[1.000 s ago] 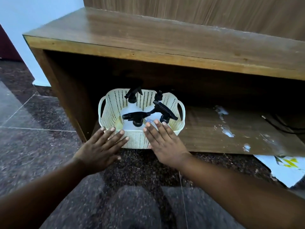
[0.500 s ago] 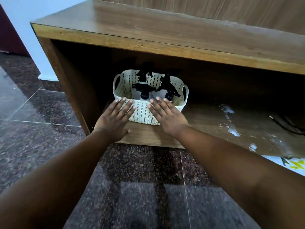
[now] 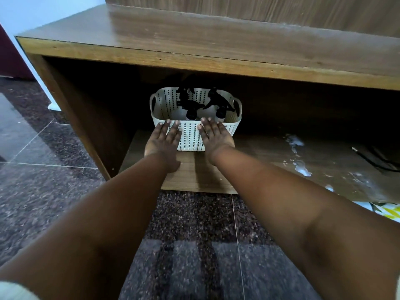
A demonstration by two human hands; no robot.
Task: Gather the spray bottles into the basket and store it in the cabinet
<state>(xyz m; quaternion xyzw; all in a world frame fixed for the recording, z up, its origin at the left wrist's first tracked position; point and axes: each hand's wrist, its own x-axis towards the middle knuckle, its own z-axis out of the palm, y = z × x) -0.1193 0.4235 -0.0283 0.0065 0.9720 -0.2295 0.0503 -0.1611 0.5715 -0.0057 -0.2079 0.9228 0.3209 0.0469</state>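
Note:
A cream perforated basket [image 3: 191, 137] stands on the bottom shelf inside the open wooden cabinet [image 3: 194, 61], well back from the front edge. Several white spray bottles [image 3: 191, 110] with black trigger heads stand upright in it. My left hand [image 3: 164, 144] lies flat against the basket's front wall on the left, fingers spread. My right hand [image 3: 215, 137] presses flat against the same wall on the right. Neither hand grips anything. Shadow hides the lower parts of the bottles.
The cabinet's left side panel [image 3: 71, 118] stands close to the basket. White smears [image 3: 299, 163] and a black cable [image 3: 376, 159] lie on the shelf to the right. A printed sheet [image 3: 387, 210] rests on the dark granite floor [image 3: 54, 191] at the right.
Both hands have pushed the basket from the cabinet's front edge deeper onto the shelf. The camera has moved closer and my arms are stretched farther forward.

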